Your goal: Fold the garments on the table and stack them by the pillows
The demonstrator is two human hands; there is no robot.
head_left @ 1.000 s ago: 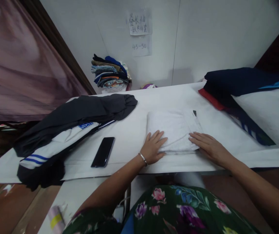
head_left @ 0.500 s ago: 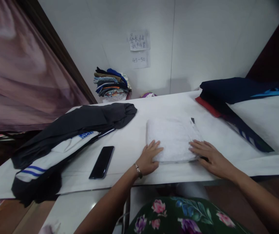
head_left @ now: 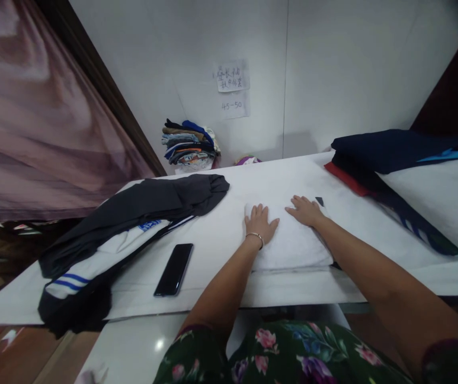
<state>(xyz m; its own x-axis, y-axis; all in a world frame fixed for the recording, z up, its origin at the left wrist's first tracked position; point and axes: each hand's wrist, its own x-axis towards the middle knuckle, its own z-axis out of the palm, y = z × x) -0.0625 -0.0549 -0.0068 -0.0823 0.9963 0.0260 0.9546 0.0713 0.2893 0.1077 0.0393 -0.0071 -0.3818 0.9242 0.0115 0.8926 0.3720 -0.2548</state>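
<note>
A folded white garment lies flat on the white-covered table before me. On its far left part rests my left hand, palm down with the fingers spread. My right hand presses flat on its far right part, fingers outstretched. Neither hand grips the cloth. A small dark bit shows at the garment's far right corner, and another dark edge peeks out under my right forearm.
Dark grey and white clothes are heaped on the left, beside a black phone. At right lie navy and red garments. Behind the table's far edge stands a stack of folded clothes. Handwritten paper notes hang on the wall.
Both hands have slid forward over the white garment, from its near side edges to its far part. My view has shifted slightly.
</note>
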